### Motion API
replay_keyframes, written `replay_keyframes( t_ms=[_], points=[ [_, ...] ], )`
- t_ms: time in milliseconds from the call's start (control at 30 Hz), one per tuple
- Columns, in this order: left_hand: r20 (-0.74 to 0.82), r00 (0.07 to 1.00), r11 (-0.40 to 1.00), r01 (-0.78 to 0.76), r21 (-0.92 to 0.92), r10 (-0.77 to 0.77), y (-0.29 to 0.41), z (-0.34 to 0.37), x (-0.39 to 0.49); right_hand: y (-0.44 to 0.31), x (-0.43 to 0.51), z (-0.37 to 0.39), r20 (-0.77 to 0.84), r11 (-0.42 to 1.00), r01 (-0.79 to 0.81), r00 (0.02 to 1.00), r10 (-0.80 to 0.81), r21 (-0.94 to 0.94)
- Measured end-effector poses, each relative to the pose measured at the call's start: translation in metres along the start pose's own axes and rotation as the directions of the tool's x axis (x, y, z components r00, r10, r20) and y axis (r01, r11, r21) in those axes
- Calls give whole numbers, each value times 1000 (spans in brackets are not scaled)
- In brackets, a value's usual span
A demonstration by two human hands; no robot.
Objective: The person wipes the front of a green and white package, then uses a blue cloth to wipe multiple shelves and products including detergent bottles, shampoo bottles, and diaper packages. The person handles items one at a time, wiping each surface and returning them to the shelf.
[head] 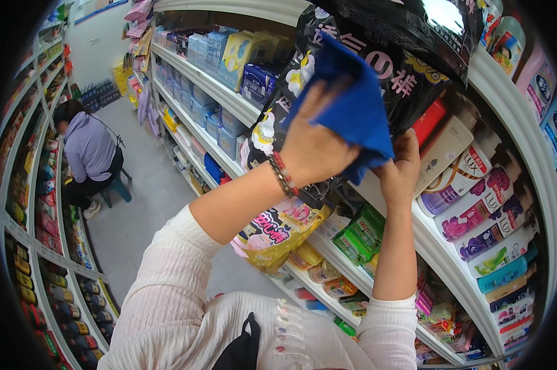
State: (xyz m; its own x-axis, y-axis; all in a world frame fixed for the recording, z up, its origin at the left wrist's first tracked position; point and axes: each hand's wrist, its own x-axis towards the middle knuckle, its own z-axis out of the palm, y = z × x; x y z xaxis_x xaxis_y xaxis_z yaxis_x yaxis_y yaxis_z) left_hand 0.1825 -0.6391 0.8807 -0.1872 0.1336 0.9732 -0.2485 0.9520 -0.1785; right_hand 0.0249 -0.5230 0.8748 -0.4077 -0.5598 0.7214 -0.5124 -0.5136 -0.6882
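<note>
A blue cloth lies bunched under my left hand, which wears a beaded bracelet and is blurred. The cloth rests against a large black plastic package with pink writing and cartoon figures. My right hand is at the lower right edge of that package, fingers bent, close to the cloth's lower corner; its fingertips are partly hidden. Below the black packages, a yellow and pink package hangs in front of the shelves.
White shelves hold shampoo bottles at right and boxed goods at upper left. A person in a lilac hoodie sits on a stool in the aisle. More stocked shelves line the far left.
</note>
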Motion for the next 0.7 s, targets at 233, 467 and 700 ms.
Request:
replay_keyframes(
  t_ms=[233, 467, 700],
  points=[
    [22, 977, 977, -209, -48, 210, 4, 14, 47, 7, 5, -9, 27, 826, 331, 933, -359, -457],
    [64, 987, 988, -152, 26, 150, 1, 4, 24, 9, -1, -3, -28, 985, 89, 995, -94, -145],
    [63, 986, 986, -159, 39, 157, -12, -6, 8, 6, 2, 1, -9, 987, 108, 994, -110, -121]
  ],
)
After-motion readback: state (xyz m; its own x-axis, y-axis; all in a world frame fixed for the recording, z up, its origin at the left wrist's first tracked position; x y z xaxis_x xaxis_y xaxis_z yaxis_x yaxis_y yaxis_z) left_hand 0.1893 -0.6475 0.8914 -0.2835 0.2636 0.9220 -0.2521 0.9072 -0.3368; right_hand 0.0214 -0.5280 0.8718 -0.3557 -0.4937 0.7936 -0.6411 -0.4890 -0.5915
